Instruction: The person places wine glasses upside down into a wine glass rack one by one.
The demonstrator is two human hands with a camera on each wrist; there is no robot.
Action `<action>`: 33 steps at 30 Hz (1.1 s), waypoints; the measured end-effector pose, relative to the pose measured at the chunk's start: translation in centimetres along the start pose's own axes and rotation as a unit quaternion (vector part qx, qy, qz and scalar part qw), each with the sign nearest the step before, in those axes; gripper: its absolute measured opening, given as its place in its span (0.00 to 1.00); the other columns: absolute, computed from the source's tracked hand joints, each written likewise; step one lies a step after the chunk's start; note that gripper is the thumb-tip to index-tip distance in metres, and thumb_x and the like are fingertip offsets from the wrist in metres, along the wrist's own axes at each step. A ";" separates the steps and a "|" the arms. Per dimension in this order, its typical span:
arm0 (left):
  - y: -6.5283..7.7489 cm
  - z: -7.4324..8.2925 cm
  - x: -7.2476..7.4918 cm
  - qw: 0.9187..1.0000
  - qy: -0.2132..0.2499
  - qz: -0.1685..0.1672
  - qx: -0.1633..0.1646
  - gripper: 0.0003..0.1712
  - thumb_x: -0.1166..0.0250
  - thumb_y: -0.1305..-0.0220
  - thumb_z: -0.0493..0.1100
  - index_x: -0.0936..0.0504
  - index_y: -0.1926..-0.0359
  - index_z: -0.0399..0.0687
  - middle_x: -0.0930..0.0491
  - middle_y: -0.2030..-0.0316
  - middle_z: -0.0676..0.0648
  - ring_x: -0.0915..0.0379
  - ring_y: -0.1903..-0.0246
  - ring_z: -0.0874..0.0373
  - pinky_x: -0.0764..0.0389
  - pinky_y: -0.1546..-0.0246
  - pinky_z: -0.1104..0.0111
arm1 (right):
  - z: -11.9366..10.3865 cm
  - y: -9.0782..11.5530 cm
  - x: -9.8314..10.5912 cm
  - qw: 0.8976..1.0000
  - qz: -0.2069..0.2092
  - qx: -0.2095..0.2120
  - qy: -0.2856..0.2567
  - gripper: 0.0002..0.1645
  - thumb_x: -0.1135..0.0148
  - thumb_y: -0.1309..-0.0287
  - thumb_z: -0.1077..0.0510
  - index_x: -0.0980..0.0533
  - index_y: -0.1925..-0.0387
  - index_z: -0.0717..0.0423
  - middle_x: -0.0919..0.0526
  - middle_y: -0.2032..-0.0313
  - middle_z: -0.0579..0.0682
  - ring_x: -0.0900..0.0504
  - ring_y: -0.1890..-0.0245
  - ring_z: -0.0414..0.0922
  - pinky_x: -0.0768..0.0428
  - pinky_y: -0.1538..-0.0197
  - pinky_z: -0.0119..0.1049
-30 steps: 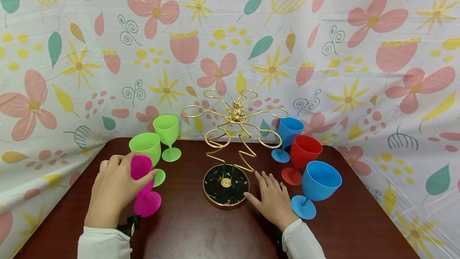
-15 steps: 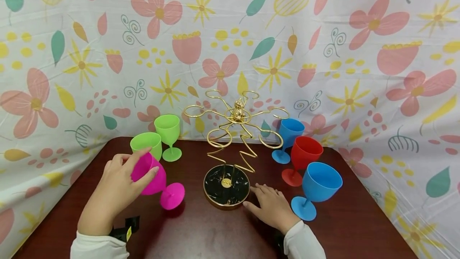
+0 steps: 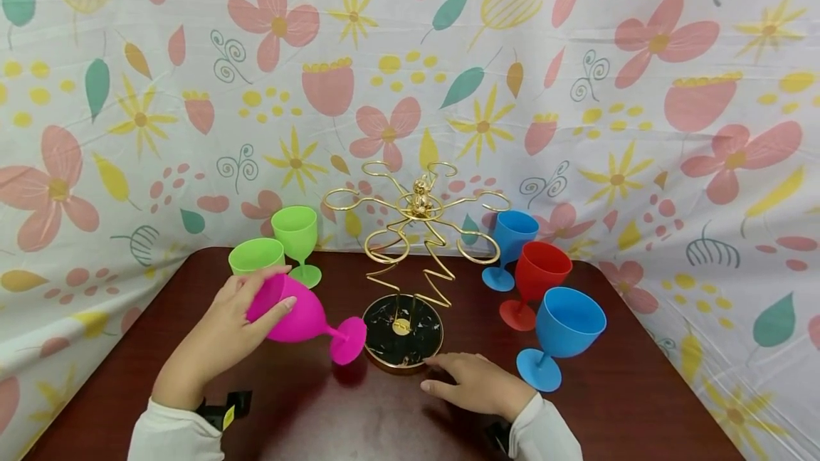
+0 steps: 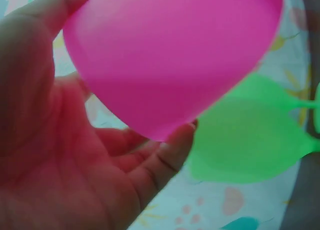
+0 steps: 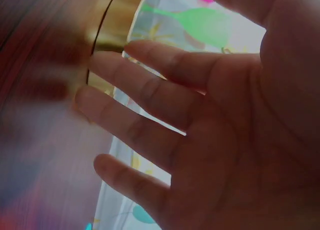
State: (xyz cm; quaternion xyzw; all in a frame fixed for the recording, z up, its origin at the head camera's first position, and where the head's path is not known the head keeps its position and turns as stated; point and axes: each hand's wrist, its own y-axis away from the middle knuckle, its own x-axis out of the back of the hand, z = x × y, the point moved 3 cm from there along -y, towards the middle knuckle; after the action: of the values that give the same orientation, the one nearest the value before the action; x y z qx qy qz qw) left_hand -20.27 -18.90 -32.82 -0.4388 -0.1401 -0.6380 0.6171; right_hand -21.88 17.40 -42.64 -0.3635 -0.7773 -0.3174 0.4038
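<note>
One pink goblet (image 3: 300, 315) has tipped further, near two green goblets (image 3: 296, 232).

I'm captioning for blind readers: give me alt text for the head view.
A left hand holds a magenta goblet tilted sideways, while the right hand touches the round black base of a gold wire rack. Two green goblets stand at left, a red goblet and two blue goblets at right, on a dark table.

A white cloth (image 3: 410, 41) printed with flowers and leaves hangs behind a dark reddish-brown table (image 3: 307, 411).
</note>
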 end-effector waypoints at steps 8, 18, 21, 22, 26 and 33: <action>-0.1 -1.3 -2.0 0.992 0.122 0.008 0.021 0.30 0.42 0.25 0.52 0.38 0.28 0.54 0.32 0.39 0.39 0.31 0.44 0.43 0.21 0.55 0.52 | -1.0 0.0 0.0 0.993 -0.027 0.046 -0.104 0.35 0.44 0.31 0.37 0.28 0.33 0.54 0.19 0.42 0.49 0.21 0.44 0.44 0.21 0.43 0.44; 0.2 -1.1 -6.5 0.915 0.379 -0.050 0.127 0.27 0.51 0.21 0.54 0.42 0.27 0.55 0.37 0.39 0.38 0.28 0.46 0.44 0.21 0.52 0.61 | -2.1 -1.2 -1.3 0.942 -0.007 0.132 -0.310 0.31 0.48 0.25 0.47 0.38 0.26 0.48 0.27 0.34 0.54 0.25 0.38 0.49 0.25 0.41 0.32; 0.3 -1.1 -7.8 0.880 0.441 -0.073 0.156 0.29 0.52 0.21 0.56 0.44 0.27 0.55 0.43 0.33 0.41 0.29 0.44 0.46 0.21 0.51 0.63 | -2.5 -1.6 -1.8 0.914 0.014 0.139 -0.380 0.31 0.49 0.24 0.51 0.40 0.24 0.45 0.32 0.30 0.56 0.29 0.34 0.55 0.26 0.38 0.38; 0.4 -1.1 -8.1 0.871 0.456 -0.078 0.165 0.29 0.53 0.21 0.56 0.44 0.27 0.55 0.44 0.32 0.41 0.29 0.44 0.46 0.21 0.50 0.63 | -2.7 -1.7 -2.0 0.905 0.026 0.140 -0.401 0.30 0.49 0.24 0.52 0.40 0.24 0.46 0.33 0.30 0.56 0.30 0.33 0.57 0.26 0.37 0.40; 0.4 -1.0 -9.2 0.841 0.498 -0.090 0.190 0.29 0.53 0.22 0.55 0.45 0.26 0.54 0.44 0.31 0.39 0.29 0.44 0.47 0.21 0.50 0.60 | -3.5 -2.1 -2.0 0.858 0.078 0.129 -0.490 0.27 0.50 0.23 0.54 0.35 0.27 0.53 0.31 0.31 0.57 0.30 0.33 0.57 0.27 0.37 0.50; 0.2 -0.9 -10.5 0.815 0.529 -0.103 0.215 0.31 0.53 0.23 0.54 0.48 0.25 0.52 0.44 0.33 0.36 0.27 0.47 0.47 0.20 0.52 0.58 | -4.5 -2.3 -1.9 0.736 0.164 0.093 -0.651 0.21 0.47 0.24 0.54 0.26 0.36 0.56 0.22 0.40 0.49 0.25 0.38 0.50 0.24 0.42 0.46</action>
State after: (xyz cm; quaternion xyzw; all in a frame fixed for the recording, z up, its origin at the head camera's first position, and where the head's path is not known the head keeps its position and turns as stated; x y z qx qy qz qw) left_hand -21.94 -12.62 -41.08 0.1269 0.0297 -0.7854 0.6051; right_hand -21.25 12.04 -42.66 -0.5639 -0.8043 0.1418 -0.1226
